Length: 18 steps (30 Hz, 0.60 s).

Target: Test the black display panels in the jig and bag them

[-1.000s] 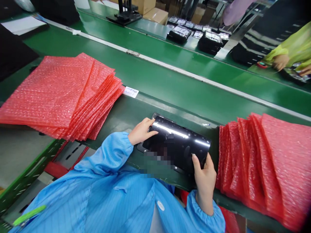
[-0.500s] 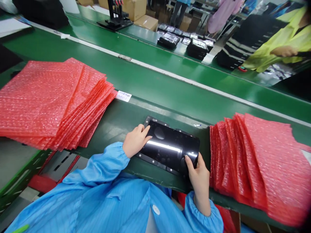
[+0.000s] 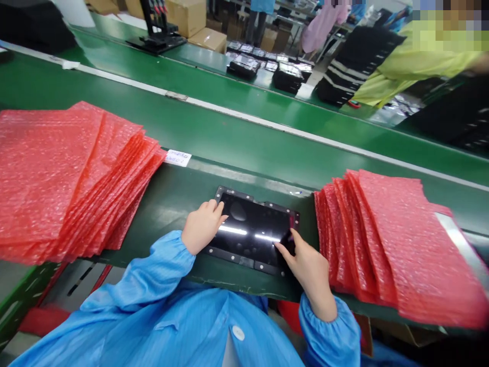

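A glossy black display panel [image 3: 252, 220], bright with light reflections, lies within a flat black frame [image 3: 240, 260] dotted with light round spots along its border. At the panel's left end, my left hand [image 3: 203, 224] is closed on the edge, thumb over the glossy face. My right hand [image 3: 307, 262] grips the right end, with one fingertip at the face and another near the right edge. The underside of the panel is hidden.
Stacks of red bubble-wrap bags lie on both sides, a left stack [image 3: 49, 178] and a right stack [image 3: 393, 239]. A white label [image 3: 178, 158] is on the green bench [image 3: 160, 199]. Across the line stand a black stand [image 3: 155, 30], cartons [image 3: 187, 18] and a person in yellow [image 3: 401, 66].
The panel's right end has come down and left, so the frame's right border now shows beyond it. My right hand has shifted along with it. The whole view has turned slightly.
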### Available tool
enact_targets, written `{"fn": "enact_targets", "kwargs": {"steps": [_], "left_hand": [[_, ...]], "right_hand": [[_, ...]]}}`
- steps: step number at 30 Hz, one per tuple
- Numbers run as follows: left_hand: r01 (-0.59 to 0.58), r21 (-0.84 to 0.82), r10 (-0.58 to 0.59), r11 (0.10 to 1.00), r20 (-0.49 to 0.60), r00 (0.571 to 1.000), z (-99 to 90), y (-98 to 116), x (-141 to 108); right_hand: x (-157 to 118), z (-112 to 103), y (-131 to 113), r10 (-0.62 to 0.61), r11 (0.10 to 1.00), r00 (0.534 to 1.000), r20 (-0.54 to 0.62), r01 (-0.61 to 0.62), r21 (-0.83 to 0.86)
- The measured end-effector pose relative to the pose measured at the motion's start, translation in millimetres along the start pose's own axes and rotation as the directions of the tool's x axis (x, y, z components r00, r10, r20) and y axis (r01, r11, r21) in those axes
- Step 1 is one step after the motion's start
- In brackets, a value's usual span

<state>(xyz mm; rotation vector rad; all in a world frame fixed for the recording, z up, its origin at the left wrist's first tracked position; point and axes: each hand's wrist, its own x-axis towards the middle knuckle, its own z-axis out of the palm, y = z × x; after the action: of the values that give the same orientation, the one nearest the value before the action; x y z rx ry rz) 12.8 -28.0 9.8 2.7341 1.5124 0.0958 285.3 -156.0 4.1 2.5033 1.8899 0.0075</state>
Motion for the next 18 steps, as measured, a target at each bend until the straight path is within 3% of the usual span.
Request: {"fn": "enact_targets", "kwargs": {"steps": [2, 4, 12, 15, 18], "left_hand": [[-0.012, 0.025, 0.012, 1.000, -0.020, 1.000, -0.2, -0.6, 0.3], [-0.036, 0.048, 0.038, 0.998, -0.039, 0.999, -0.2, -2.6, 1.1], [-0.227, 0.021, 0.228, 0.974, -0.095, 0.969, 5.4, -22.7, 7.6], [-0.292, -0.089, 0.293, 0.952, -0.007, 0.956, 7.2, -31.5, 2.6], [-0.286, -0.284, 0.336, 0.915, 0.147, 0.930, 8.0, -34.8, -3.1]], "right_hand": [[6.5, -0.8, 5.2, -0.175, 0.983, 0.979, -0.106, 0.180, 0.047], [11.9, -1.6, 9.3, -0.272, 0.955, 0.952, -0.141, 0.285, 0.082], [16.2, -11.4, 11.9, -0.234, 0.949, 0.968, -0.092, 0.248, 0.196], [4.0, -4.1, 22.8, -0.307, 0.926, 0.949, -0.070, 0.315, 0.210], [1.6, 27.6, 40.5, -0.360, 0.900, 0.917, -0.174, 0.390, 0.194]]}}
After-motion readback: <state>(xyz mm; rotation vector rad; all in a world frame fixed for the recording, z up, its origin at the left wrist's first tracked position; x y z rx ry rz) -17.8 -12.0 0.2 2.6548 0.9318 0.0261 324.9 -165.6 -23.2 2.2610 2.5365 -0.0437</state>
